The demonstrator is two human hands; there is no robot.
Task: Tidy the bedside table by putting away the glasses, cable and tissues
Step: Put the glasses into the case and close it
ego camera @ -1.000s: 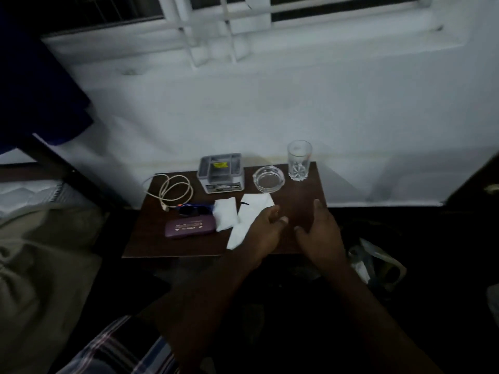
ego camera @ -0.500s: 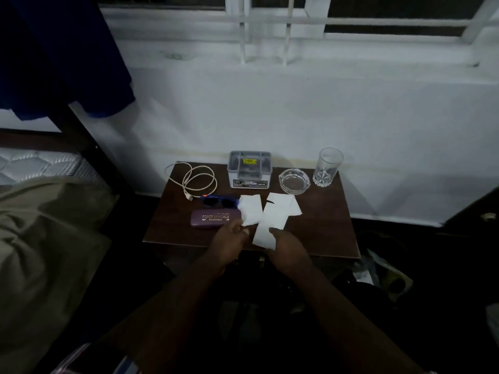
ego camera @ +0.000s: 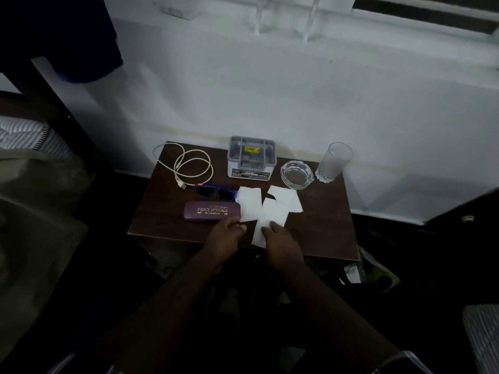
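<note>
On the dark wooden bedside table lie three white tissues side by side. My left hand pinches the near corner of the left tissue. My right hand grips the near end of the middle tissue. The right tissue lies untouched. Blue sunglasses lie just left of the tissues, behind a shut purple glasses case. A coiled white cable sits at the table's back left corner.
At the back of the table, a grey organiser box stands beside a glass ashtray and an empty drinking glass. White wall behind. A bed with bedding is on the left. A bag sits on the floor at right.
Both hands have come left from the table's front right onto the tissues and taken hold of them. The view has shifted nearer to the table.
</note>
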